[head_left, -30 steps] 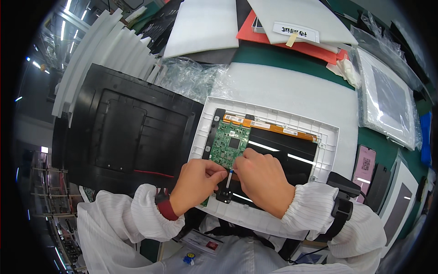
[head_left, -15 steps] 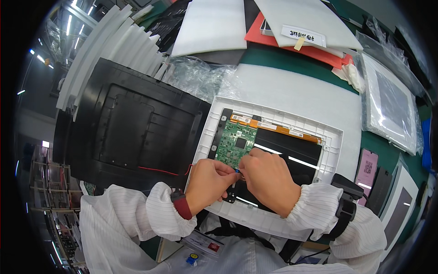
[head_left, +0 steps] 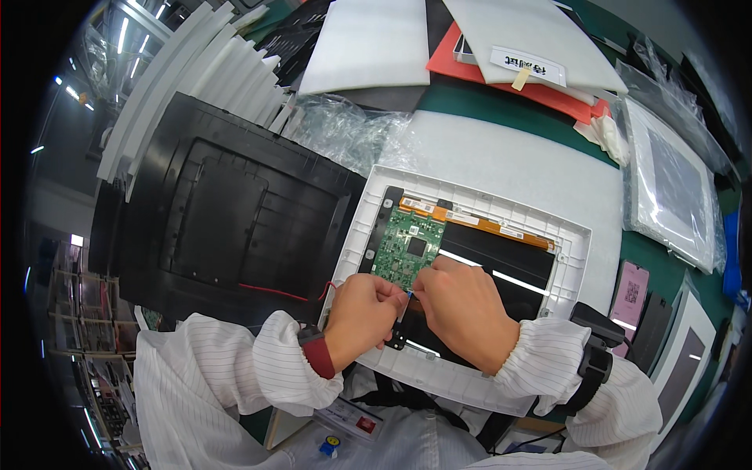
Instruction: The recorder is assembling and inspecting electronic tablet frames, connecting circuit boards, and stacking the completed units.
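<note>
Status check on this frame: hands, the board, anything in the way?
Left hand and right hand meet fingertip to fingertip, pinching a small blue-tipped piece. Work sits at the green circuit board, lower edge. Red wire alongside, not obstructing.

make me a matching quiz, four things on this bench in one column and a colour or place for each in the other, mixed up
Things:
1. circuit board
2. back cover
3. flat folder
4. foam sheet

Colour or place:
A. black, left of the white frame
B. white, far edge of the bench
C. green, just beyond the hands
D. red, under a white pad

Pairs: 1-C, 2-A, 3-D, 4-B
</note>
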`<action>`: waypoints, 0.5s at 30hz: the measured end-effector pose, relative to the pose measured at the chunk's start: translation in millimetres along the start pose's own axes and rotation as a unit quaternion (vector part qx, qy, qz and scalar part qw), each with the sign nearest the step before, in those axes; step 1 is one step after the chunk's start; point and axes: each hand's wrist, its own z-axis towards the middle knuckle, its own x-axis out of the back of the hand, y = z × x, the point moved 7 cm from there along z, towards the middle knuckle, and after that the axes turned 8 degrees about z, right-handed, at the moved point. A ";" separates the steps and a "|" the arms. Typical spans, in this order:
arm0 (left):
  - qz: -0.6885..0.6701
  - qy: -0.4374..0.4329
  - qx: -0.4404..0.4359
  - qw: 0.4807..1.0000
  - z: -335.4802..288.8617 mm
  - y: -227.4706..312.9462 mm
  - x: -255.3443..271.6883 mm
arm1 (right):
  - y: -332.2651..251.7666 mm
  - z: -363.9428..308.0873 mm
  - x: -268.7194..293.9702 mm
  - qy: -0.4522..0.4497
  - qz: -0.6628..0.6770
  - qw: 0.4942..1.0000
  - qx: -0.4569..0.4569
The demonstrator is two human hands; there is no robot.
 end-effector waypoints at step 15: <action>0.040 0.002 -0.043 0.998 -8.6 5.5 1.4 | -0.6 -0.6 2.0 0.018 -0.015 1.000 0.004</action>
